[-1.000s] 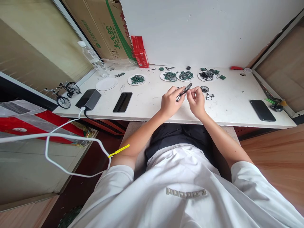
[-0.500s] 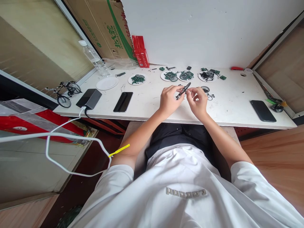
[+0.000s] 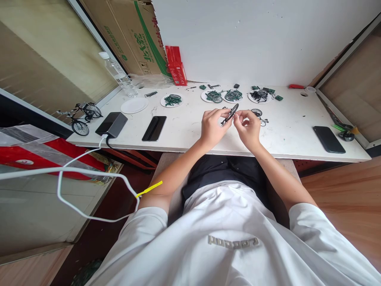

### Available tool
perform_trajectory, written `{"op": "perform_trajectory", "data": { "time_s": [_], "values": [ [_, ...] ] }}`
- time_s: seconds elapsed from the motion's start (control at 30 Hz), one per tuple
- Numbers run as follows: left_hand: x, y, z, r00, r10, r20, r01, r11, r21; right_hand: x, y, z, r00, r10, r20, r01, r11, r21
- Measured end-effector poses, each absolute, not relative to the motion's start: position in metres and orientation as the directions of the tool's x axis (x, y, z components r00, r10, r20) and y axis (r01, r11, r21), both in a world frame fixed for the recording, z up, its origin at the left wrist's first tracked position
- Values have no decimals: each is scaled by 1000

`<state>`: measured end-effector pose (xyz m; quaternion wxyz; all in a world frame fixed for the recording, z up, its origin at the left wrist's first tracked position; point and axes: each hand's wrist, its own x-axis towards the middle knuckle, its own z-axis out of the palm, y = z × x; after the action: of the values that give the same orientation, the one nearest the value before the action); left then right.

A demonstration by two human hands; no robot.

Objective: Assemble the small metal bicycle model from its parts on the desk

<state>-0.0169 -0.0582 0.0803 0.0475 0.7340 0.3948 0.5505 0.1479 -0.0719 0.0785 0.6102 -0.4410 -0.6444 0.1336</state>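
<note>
Above the front middle of the table, my left hand (image 3: 212, 126) is closed on a small black model bicycle wheel (image 3: 232, 112), which is tilted on edge, with thin dark parts beside it. My right hand (image 3: 249, 126) pinches thumb and forefinger together right at the wheel's right side. Whatever lies between those fingertips is too small to make out. Just beyond my right hand, another model wheel (image 3: 256, 112) and a thin black frame-like part (image 3: 263, 122) lie on the tabletop.
Plates with green parts (image 3: 172, 100) and black parts (image 3: 259, 95) stand along the back of the white table (image 3: 184, 127). An assembled model bicycle (image 3: 81, 116), a dark box with a cable (image 3: 112, 124) and a phone (image 3: 154, 128) are leftward; another phone (image 3: 329, 139) lies right.
The wheel between my hands has tilted slightly and shows more of its face. Both hands stay in nearly the same place.
</note>
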Motion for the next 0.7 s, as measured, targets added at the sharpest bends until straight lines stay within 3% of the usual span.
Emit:
{"op": "perform_trajectory", "data": {
  "time_s": [0.2, 0.7],
  "values": [
    [-17, -57, 79, 114, 638, 762, 575, -668, 473, 144, -71, 78, 148, 789, 596, 254, 552, -794],
    [-20, -53, 76, 145, 627, 765, 588, -677, 443, 143, -68, 78, 105, 837, 536, 204, 510, -836]
  ]
}}
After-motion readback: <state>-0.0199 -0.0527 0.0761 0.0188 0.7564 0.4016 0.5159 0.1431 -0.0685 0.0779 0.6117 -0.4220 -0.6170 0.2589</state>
